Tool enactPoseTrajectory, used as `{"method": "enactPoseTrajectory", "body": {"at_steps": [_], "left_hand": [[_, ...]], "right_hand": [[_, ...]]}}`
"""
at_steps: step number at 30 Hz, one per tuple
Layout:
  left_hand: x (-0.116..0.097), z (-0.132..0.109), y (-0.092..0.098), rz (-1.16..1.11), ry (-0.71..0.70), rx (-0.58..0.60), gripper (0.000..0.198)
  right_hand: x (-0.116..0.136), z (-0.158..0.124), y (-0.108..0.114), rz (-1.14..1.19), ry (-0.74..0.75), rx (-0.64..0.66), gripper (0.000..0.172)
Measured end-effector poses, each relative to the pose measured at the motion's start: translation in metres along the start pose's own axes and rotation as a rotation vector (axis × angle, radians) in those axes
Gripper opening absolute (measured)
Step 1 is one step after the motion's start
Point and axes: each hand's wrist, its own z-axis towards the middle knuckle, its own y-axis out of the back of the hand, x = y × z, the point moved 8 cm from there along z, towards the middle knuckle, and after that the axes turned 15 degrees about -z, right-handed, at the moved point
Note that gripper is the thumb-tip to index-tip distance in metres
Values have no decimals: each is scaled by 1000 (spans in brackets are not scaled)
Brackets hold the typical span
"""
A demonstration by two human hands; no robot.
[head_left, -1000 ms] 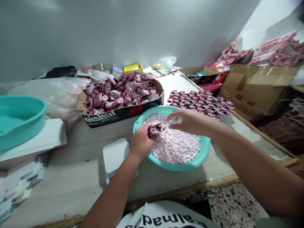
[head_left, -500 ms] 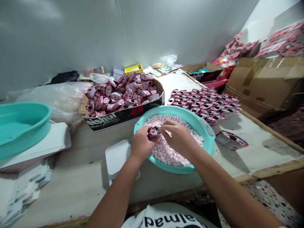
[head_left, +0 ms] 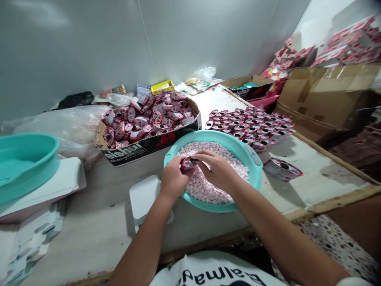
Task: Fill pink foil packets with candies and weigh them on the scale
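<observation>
Left hand (head_left: 172,179) is gripping a small red printed candy box (head_left: 188,163); right hand (head_left: 216,171) is pinching its open end, fingers narrow, directly above pink-and-white candies (head_left: 208,190) filling the teal basin (head_left: 253,159).

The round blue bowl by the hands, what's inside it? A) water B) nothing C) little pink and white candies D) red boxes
C: the bowl is heaped with little pink and white candies, and the left hand and right hand hold a small red packet over them.
</observation>
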Motion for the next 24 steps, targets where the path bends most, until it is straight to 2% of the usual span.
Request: {"method": "enactPoseTrajectory", "body": {"at_steps": [6, 11, 16, 20, 24], "left_hand": [[-2, -1, 1, 8, -22, -9, 28], [1, -2, 0, -14, -25, -9, 25], [-1, -2, 0, -21, -65, -23, 27], [-2, -3, 1, 25, -67, -40, 28], [1, -1, -3, 34, -60, -23, 29]], "right_hand": [[0, -2, 4, 107, 33, -103, 33], [-11, 1, 5, 186, -119, -157, 23], [-3, 2, 0, 195, -62, -172, 22], [-4, -4, 11, 193, -31, -257, 25], [-15, -8, 22, 130, -80, -286, 31]]}}
